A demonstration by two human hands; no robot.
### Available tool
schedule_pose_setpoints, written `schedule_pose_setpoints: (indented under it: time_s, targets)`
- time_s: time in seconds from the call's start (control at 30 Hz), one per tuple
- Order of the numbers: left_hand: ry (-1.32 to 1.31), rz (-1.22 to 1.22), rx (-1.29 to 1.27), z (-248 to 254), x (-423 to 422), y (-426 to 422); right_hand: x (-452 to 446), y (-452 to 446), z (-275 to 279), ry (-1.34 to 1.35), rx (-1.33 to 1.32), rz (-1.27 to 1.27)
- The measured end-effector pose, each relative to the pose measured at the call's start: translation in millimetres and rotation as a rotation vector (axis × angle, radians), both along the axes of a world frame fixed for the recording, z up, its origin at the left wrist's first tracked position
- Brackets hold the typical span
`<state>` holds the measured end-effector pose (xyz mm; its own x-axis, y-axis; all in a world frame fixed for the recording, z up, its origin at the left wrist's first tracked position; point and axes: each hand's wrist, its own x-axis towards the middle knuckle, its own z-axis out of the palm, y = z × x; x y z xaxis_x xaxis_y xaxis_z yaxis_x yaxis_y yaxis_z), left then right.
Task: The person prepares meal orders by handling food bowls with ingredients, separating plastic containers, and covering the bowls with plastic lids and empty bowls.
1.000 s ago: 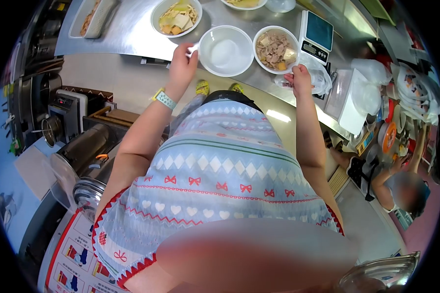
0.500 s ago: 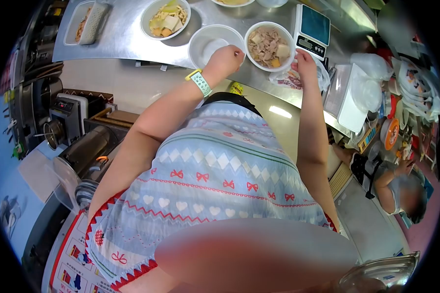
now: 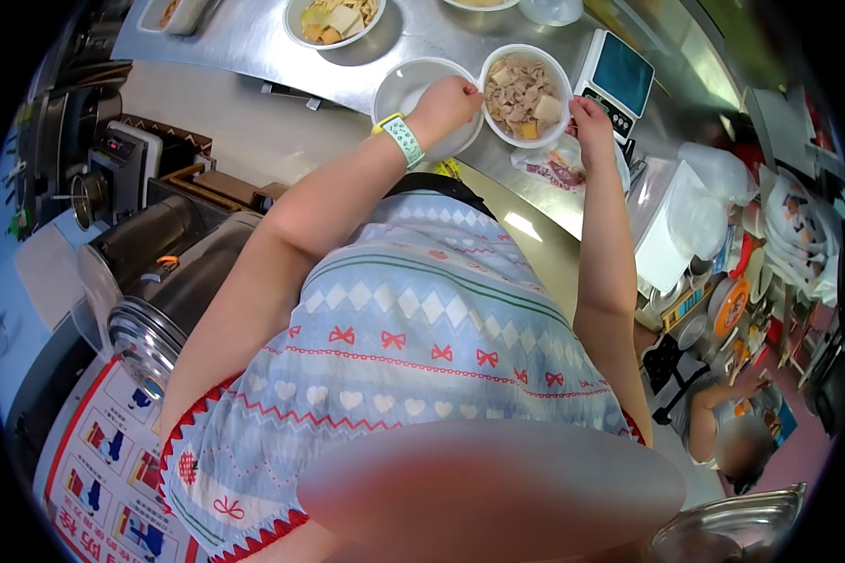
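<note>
Bowl white; brownish meat, pale cube, orange chunk inside.

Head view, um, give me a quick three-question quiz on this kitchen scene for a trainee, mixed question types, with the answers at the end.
1. True or false: the watch is on the right wrist.
2. Which stands just right of the meat bowl?
A: the empty bowl
B: the scale
C: the poster
3. Short answer: where are the fingers of the left hand and right hand?

Key: 1. False; it is on the left. 2. B. 3. At opposite sides of the meat bowl's rim.
</note>
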<state>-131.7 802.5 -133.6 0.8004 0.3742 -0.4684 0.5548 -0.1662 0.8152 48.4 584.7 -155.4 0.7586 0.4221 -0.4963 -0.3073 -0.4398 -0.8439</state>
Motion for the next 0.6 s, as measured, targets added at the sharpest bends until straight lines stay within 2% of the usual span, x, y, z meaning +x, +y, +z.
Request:
schedule_pose_setpoints:
  time_s: [0.33,0.43,0.5,0.6]
  targets:
    - [-0.116,0.087,0.086,-5,17,1,15,0,-5,0.103,0.106,-0.012]
    - [-0.099,0.041,0.076,-5,16,2,17,0,-7,0.068,0.075,0.000]
    - [-0.064,0.031,-0.017,-5,14,2,17,2,-6,0.044,0.057,-0.004]
    - [-0.015,-0.001,0.075,2,13,2,18,0,-5,0.031,0.075,0.001]
